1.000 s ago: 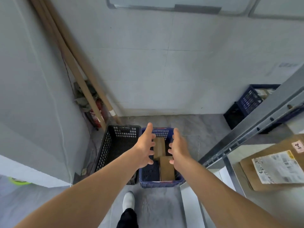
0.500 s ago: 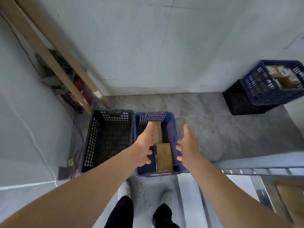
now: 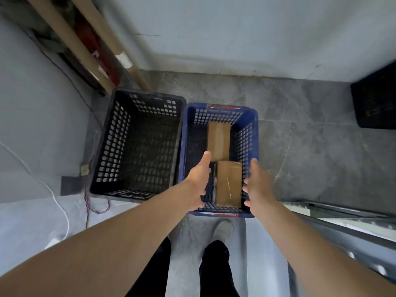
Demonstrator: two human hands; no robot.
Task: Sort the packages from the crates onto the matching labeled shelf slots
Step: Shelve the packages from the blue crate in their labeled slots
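Observation:
A blue crate (image 3: 250, 129) stands on the grey floor in front of my feet. Two brown cardboard packages lie inside it: the far package (image 3: 218, 139) and the near package (image 3: 228, 183), end to end. My left hand (image 3: 198, 182) hovers over the crate's left side with fingers straight, holding nothing. My right hand (image 3: 258, 185) hovers over the crate's right wall, fingers relaxed and spread, also holding nothing. The near package lies between the two hands, below them.
A black crate (image 3: 120, 146) with no packages stands touching the blue one on its left. Another black crate (image 3: 375, 97) sits at the right edge. Wooden poles (image 3: 70, 37) lean in the left corner. A metal shelf rail (image 3: 342, 213) runs at lower right. Cables (image 3: 62, 211) trail on the floor.
My view has tilted down and closer to the crates; the shelf and the far blue crate have left the view. Both hands have dropped lower over the blue crate and spread apart.

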